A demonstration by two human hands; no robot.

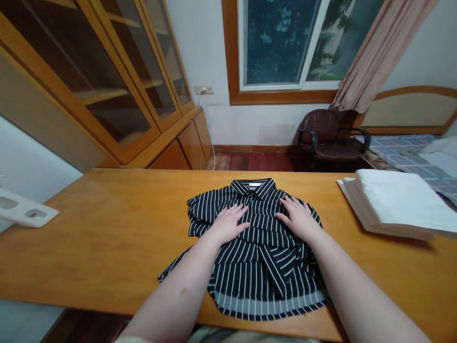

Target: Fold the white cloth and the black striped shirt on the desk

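Hem: beside your wooden table's near edge; dragging back could slide it off.
Waist tie: askew; pressing it could crease the cloth.
Left hand, right hand: palms down, fingers spread, clamping nothing; uneven pushing could bunch the striped shirt beneath you.
Collar: beyond your fingertips, unpinned; could twist.

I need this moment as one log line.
left hand: on striped collared shirt | right hand: on same shirt | shirt: wrinkled, on wooden table

On your right sits a white stack — farther back, a brown armchair. Ahead you face a window with a pink curtain; a glass-fronted cabinet stands left.
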